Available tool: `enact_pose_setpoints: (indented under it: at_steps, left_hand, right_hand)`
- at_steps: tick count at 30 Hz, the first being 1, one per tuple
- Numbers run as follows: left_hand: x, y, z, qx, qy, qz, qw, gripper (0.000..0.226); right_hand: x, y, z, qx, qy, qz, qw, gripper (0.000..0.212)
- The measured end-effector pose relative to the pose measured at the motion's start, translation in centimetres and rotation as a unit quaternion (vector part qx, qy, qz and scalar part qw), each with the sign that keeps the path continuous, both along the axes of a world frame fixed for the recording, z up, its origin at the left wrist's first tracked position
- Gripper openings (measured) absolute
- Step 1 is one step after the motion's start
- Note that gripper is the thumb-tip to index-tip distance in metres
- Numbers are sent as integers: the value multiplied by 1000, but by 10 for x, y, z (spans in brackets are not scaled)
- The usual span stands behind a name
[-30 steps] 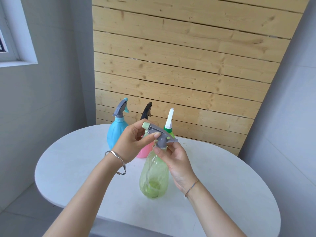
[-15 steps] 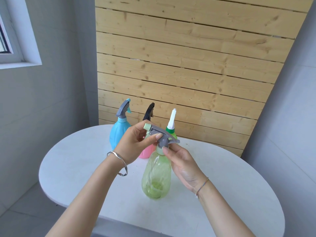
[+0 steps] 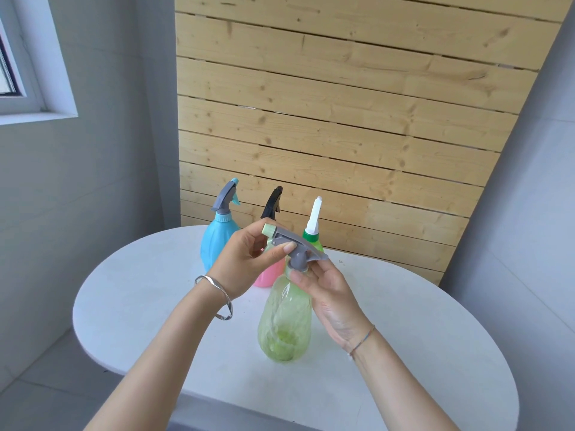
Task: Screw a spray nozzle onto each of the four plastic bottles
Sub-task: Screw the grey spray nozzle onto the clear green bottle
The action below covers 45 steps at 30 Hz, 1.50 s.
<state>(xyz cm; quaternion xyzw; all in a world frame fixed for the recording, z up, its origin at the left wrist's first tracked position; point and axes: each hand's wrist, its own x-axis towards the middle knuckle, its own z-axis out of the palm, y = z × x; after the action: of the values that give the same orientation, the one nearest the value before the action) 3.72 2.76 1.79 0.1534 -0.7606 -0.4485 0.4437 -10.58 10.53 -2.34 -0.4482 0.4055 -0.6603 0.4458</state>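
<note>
Writing: no brand, label or lettering can be read on any bottle
Translucent green bottle point(image 3: 284, 321): stands upright on the white desk point(image 3: 404, 337), nearest the camera; a pale green mass lies at its bottom, too blurred to say what it is
Grey spray nozzle point(image 3: 295, 248): sits on the green bottle's neck, pale green tip pointing left
Left hand point(image 3: 245, 262): grip clamped on the nozzle's head, thumb on top near the trigger; a silver bangle point(image 3: 217, 298) hangs on the wrist
Right hand point(image 3: 329, 297): fingers closed round the collar of the nozzle at the bottle's neck; a thin bracelet circles the wrist
Blue bottle point(image 3: 217, 241): opaque, at the back left, with a grey nozzle fitted
Pink bottle point(image 3: 270, 275): behind the left hand, mostly hidden, carrying a black nozzle point(image 3: 273, 202)
Small green bottle point(image 3: 312, 239): at the back right, topped by a white pointed nozzle
Backdrop: a wall of pale wood planks point(image 3: 342, 119)
</note>
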Motion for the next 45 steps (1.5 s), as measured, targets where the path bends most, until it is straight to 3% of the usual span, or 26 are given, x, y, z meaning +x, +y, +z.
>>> enact_pose_setpoints:
  at_steps: [2,6,8,11,18,21,24,26,31,35,37,40,45]
  left_hand:
    - [0,1,1,5,4,-2,1000,14]
    - [0,1,1,-2,0,2,1000,10]
    - [0,1,1,-6,-2,2,1000,11]
    - [1,1,1,0,5,-2,1000,14]
    - [0,1,-9,-5,-5,23,1000,22]
    - [4,2,-27,25,-59,68,996,50]
    - [8,3,-49,81,-179,21,980,87]
    - [7,6,-62,106,-221,-9,969,99]
    - [4,16,-74,99,-252,-7,963,75]
    - [22,17,-58,178,-224,-135,949,56]
    - [32,17,-51,211,-206,-176,939,48]
    - [51,14,-43,236,-173,-191,937,51]
    - [88,2,-29,227,-135,-139,954,62]
  right_hand:
    - [-2,3,2,6,-10,40,999,42]
    - [3,-1,-1,-5,21,-25,999,45]
    - [2,-1,0,-4,27,-7,1000,48]
    - [-2,4,4,10,11,35,999,39]
    - [-3,3,8,-8,82,-34,996,23]
    - [-8,4,12,6,95,-21,995,19]
    - [-11,7,17,20,119,25,992,20]
    - [-13,8,18,34,135,44,989,19]
    - [-11,10,23,39,164,23,985,22]
    - [-11,14,35,39,123,60,990,38]
    - [-7,17,42,28,87,107,990,36]
    - [10,14,52,14,55,159,986,43]
    - [49,-12,64,-7,72,109,991,29]
